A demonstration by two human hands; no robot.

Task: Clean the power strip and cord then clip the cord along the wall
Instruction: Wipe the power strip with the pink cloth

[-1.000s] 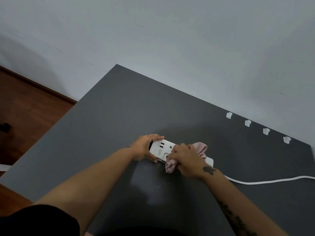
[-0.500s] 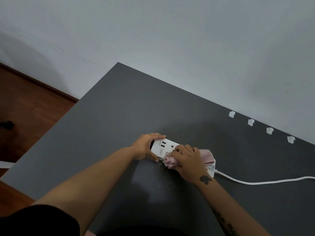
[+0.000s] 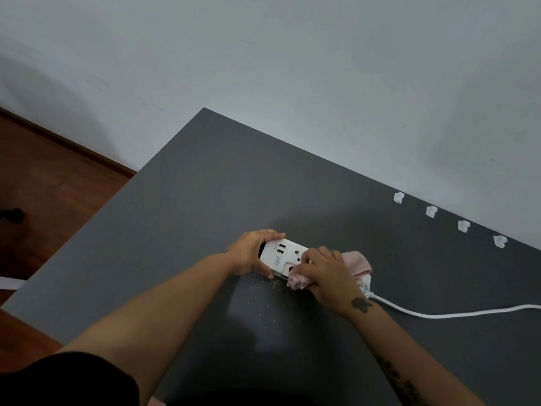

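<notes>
Wiped back toward socket face of white plastic power strip (image 3: 282,254) on dark grey counter (image 3: 181,218): crumpled pink cloth (image 3: 355,266) under clenched right hand (image 3: 323,273), left hand (image 3: 248,253) clamping strip's end; cleaning unfinished, white cord (image 3: 439,313) unclipped.

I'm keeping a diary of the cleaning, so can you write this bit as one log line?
step: wiping power strip | left hand: steadies strip | right hand: presses pink cloth | cord: unclipped | clips: empty
</notes>
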